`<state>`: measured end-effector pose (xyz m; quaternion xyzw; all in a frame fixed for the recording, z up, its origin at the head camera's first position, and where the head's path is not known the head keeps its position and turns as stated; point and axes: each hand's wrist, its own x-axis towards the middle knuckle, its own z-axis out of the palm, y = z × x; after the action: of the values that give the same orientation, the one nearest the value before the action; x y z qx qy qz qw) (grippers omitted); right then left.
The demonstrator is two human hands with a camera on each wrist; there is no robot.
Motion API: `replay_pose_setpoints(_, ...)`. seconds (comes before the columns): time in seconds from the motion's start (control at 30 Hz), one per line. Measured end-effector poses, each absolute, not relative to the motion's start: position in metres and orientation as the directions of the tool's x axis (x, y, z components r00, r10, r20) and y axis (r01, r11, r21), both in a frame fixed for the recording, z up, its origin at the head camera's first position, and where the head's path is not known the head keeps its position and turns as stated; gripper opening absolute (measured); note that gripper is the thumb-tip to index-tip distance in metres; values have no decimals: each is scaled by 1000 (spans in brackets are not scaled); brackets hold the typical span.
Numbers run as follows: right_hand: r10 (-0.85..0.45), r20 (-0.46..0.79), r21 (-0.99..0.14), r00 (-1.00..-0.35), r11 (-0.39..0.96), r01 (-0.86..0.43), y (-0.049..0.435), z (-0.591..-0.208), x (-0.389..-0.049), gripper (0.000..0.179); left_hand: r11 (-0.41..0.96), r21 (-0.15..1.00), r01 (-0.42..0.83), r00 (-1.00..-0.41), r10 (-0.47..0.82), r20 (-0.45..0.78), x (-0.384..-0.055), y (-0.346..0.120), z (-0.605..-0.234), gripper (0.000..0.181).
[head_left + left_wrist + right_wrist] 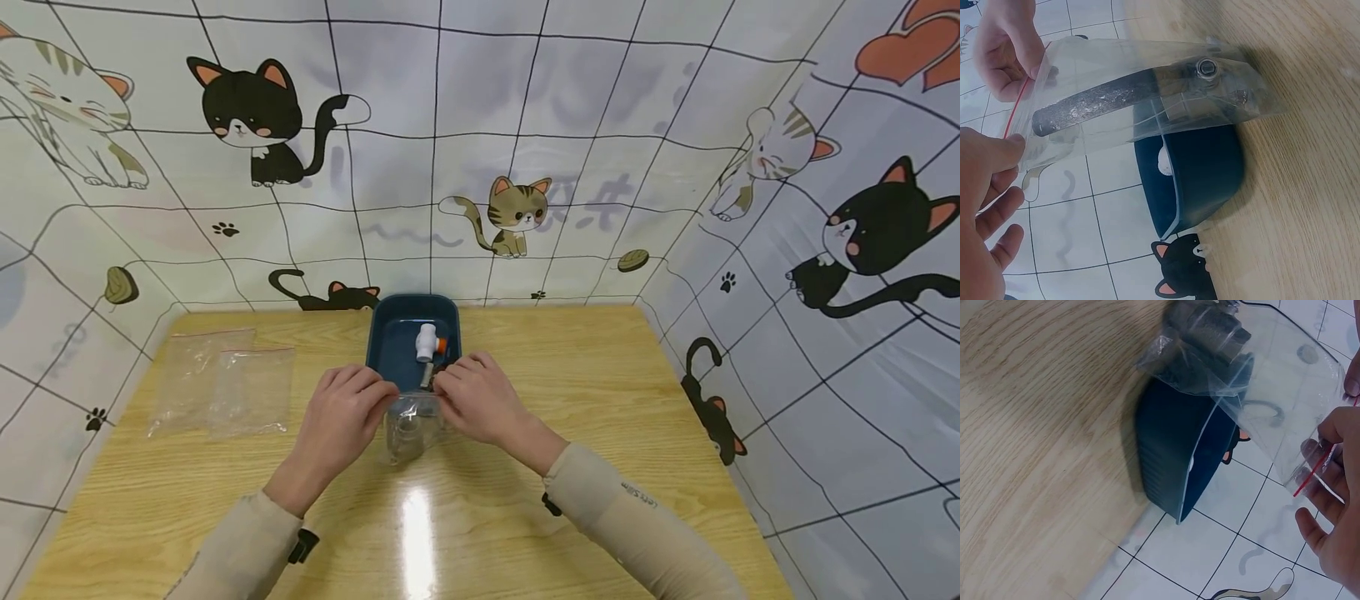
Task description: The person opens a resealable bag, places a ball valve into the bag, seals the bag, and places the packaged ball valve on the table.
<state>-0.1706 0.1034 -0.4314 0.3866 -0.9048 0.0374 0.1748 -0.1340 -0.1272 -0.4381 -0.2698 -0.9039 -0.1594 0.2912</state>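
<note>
My left hand (345, 421) and right hand (483, 400) pinch the red-striped top edge of a clear zip bag (408, 429) from either side. The bag hangs upright from the fingers. Inside it, the left wrist view shows a metal fitting (1207, 70) low down and a long dark handle-like strip (1097, 100) reaching up toward the mouth. In the right wrist view the dull metal body (1207, 328) shows through the plastic. Just beyond the bag stands a dark blue tray (386, 354), partly covered by the hands in the head view.
A white tee-shaped fitting with an orange end (427, 343) lies in the tray, with a small metal piece (427, 377) nearer me. Two flat clear zip bags (251, 392) overlap on the left of the wooden table (570, 367). A cat-print curtain (405, 167) hangs behind.
</note>
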Motion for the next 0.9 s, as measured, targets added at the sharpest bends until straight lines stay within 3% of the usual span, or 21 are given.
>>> replay_pose_setpoints(0.9, -663, 304, 7, -684, 720, -694, 120, -436, -173, 8, 803, 145, 578, -686, 382, 620, -136, -125, -442, 5)
